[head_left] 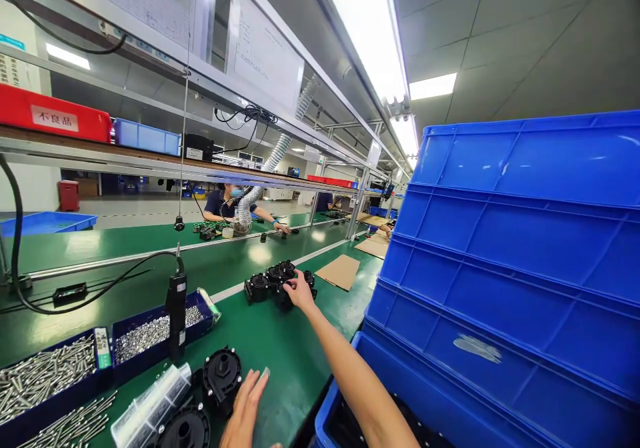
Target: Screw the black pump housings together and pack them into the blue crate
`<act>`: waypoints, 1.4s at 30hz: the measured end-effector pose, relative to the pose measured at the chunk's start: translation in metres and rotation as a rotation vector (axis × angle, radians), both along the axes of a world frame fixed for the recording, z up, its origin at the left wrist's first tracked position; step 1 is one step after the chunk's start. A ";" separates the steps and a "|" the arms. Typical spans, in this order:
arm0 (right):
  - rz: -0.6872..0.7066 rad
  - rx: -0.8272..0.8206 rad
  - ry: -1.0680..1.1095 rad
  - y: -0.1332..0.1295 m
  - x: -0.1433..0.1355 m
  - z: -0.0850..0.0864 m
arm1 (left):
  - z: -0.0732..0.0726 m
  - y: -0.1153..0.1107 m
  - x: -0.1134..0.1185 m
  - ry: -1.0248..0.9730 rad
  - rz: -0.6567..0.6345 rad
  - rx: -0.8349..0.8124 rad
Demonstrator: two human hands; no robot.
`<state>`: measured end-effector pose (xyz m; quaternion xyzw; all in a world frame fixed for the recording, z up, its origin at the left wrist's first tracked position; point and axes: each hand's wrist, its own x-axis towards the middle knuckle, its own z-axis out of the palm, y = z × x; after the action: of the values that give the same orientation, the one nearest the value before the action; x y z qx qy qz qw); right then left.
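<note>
Several round black parts stand in a cluster on the green table. My right hand reaches out to them, its fingers closed on one black part at the near right side of the cluster. Near the front edge, my left hand has its fingers stretched out and holds nothing. Just left of it sits a black round housing with bright screws round its rim. Another such housing lies nearer, partly cut off by the frame, beside a clear plastic holder.
Screw bin and nut bin stand left, below a hanging black electric screwdriver. Stacked blue crates block the right. Cardboard lies beyond the cluster. A person works across the table.
</note>
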<state>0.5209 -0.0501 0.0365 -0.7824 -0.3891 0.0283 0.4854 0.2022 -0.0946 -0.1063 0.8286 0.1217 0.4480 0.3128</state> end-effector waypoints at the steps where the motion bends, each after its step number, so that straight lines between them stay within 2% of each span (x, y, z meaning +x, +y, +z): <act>1: 0.027 -0.001 0.014 -0.006 -0.004 -0.003 | -0.002 0.002 -0.001 0.003 -0.002 0.009; 5: 0.229 -0.029 0.084 -0.052 -0.042 -0.019 | -0.004 0.002 -0.010 0.056 -0.032 -0.002; 10: 0.465 -0.066 0.275 -0.121 -0.114 -0.027 | 0.006 -0.012 -0.022 0.139 -0.034 -0.005; 14: 0.571 -0.084 0.553 -0.140 -0.158 -0.020 | 0.008 -0.012 -0.032 0.105 -0.150 0.079; 16: 0.564 -0.073 0.531 -0.141 -0.169 -0.015 | 0.005 -0.009 -0.035 0.102 -0.204 0.091; 19: 0.446 0.022 0.302 -0.146 -0.175 -0.009 | 0.003 -0.007 -0.036 0.097 -0.160 0.030; 21: 0.391 0.098 0.261 -0.156 -0.178 -0.010 | 0.003 -0.009 -0.034 0.086 -0.093 -0.021; 23: 0.421 0.104 0.390 -0.170 -0.182 -0.016 | 0.004 -0.010 -0.032 0.090 -0.047 -0.071; 25: 0.466 0.032 0.551 -0.182 -0.187 -0.027 | 0.006 -0.010 -0.032 0.118 -0.025 -0.140; 28: 0.452 -0.080 0.631 -0.192 -0.195 -0.043 | 0.010 -0.007 -0.033 0.191 -0.042 -0.257; 31: 0.452 -0.129 0.601 -0.190 -0.197 -0.048 | 0.016 -0.004 -0.035 0.221 -0.077 -0.330; 35: 0.497 -0.169 0.569 -0.183 -0.190 -0.044 | 0.022 -0.004 -0.036 0.227 -0.111 -0.372; 42: 0.549 -0.209 0.543 -0.176 -0.183 -0.040 | 0.021 -0.003 -0.034 0.207 -0.111 -0.394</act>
<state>0.3382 -0.2263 -0.0032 -0.6586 -0.4361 0.4024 0.4628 0.1682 -0.0979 -0.0849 0.7984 0.1926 0.3102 0.4788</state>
